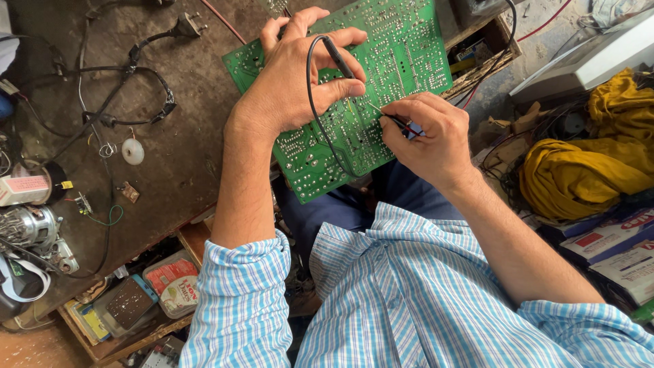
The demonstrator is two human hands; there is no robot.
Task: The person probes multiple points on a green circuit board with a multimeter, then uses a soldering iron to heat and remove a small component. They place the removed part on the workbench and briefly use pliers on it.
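Over the person's lap, between the two bare hands, a green rectangular printed circuit board (381, 75) is held tilted, its solder side facing up. The left hand (300, 75) lies across the board's left part, fingers curled over its far edge, and the grip of thumb and forefinger is closed on a slim black test probe (338, 57) whose tip rests on the board near its middle. A thin black lead (315, 102) loops from that probe down across the board. The right hand (429, 136) sits at the board's near right edge, its fingertips pinched together on a second probe with a red tip (407, 128), which touches the board just right of the first probe's tip. So the board lies under both grips, touched by both probes close together.

To the left, a worn dark table (184, 123) carries black cables with a plug (129, 68), a small white disc (133, 151) and a small metal motor (27, 228). To the right lies a bundle of mustard-yellow cloth (579, 174).
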